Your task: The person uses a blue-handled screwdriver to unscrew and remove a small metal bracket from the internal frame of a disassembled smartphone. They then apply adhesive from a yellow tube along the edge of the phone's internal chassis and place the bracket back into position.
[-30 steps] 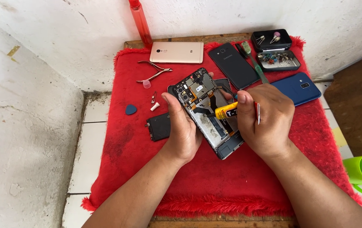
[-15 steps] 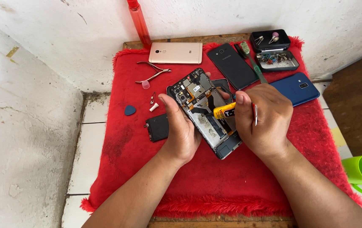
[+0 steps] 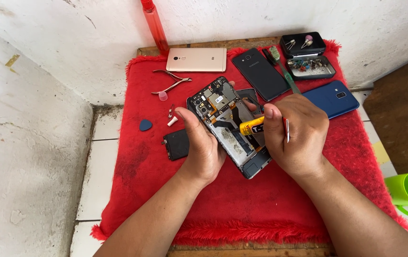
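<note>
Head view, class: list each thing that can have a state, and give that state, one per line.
Opened phone: back off, insides exposed, held by left hand.
Yellow tube: gripped by right hand.
Small tin: open, lid propped behind.
Cutters: handles spread.
Black phone: face down.

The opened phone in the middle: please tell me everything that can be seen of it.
The opened phone has no back cover, so its dark circuit board, metal shields and cables show. It lies tilted diagonally above the red cloth. The left hand grips its left edge; the right hand holds a small yellow tube over its middle.
</note>
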